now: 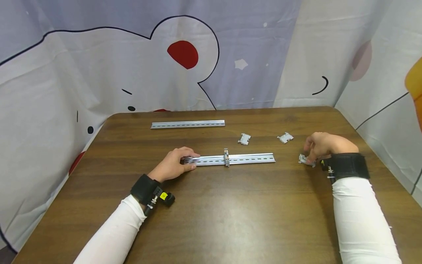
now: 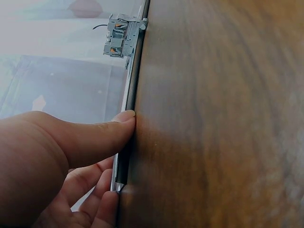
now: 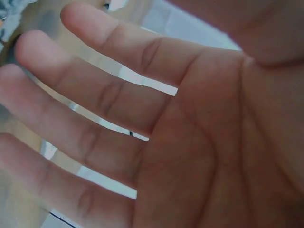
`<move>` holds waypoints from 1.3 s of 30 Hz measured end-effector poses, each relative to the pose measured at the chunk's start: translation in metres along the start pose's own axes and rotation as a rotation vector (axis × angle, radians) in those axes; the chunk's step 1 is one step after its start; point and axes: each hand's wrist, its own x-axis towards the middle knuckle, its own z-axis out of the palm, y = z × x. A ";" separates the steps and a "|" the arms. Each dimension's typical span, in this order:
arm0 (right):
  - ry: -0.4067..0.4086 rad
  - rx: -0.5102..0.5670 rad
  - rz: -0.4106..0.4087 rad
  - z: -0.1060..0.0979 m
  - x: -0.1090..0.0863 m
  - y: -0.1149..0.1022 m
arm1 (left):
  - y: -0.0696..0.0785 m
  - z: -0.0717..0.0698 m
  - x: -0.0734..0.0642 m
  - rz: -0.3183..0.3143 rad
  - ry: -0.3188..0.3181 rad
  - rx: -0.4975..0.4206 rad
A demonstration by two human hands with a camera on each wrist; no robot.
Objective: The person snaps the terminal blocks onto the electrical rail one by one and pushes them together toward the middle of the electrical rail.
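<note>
A slotted metal DIN rail [image 1: 252, 158] lies across the middle of the table. My left hand [image 1: 173, 164] grips its left end, thumb along the near edge and fingers on the far side. Narrow grey terminal blocks [image 1: 226, 157] stand across the rail near its middle; orange parts show on these terminal blocks [image 2: 118, 37] in the left wrist view. Over at the right, my right hand [image 1: 324, 145] is at a loose grey terminal block [image 1: 302, 159], partly hidden by its fingers. The right wrist view shows the fingers [image 3: 128, 99] spread and fairly straight.
Another DIN rail [image 1: 188, 124] lies at the back of the table, left of centre. Two loose grey pieces, one piece [image 1: 244, 139] behind the front rail and another piece [image 1: 285, 138] farther right, lie flat. A printed curtain [image 1: 250, 55] hangs behind the table.
</note>
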 end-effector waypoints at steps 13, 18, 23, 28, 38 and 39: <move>0.030 -0.035 0.021 0.011 0.012 -0.004 | 0.000 0.000 0.001 -0.017 -0.007 -0.002; 0.027 -0.037 0.014 0.012 0.011 -0.005 | -0.001 0.001 0.001 -0.016 -0.011 -0.005; 0.038 -0.073 -0.012 0.011 0.013 -0.007 | -0.002 0.000 0.001 -0.017 -0.011 -0.009; 0.073 -0.131 -0.034 0.008 0.013 -0.006 | -0.001 0.000 0.000 -0.021 -0.009 -0.007; 0.064 -0.101 -0.046 0.006 0.010 -0.011 | -0.002 0.001 0.000 -0.006 -0.007 0.003; 0.061 -0.096 -0.050 0.006 0.009 -0.011 | -0.002 0.001 0.000 -0.004 -0.005 0.004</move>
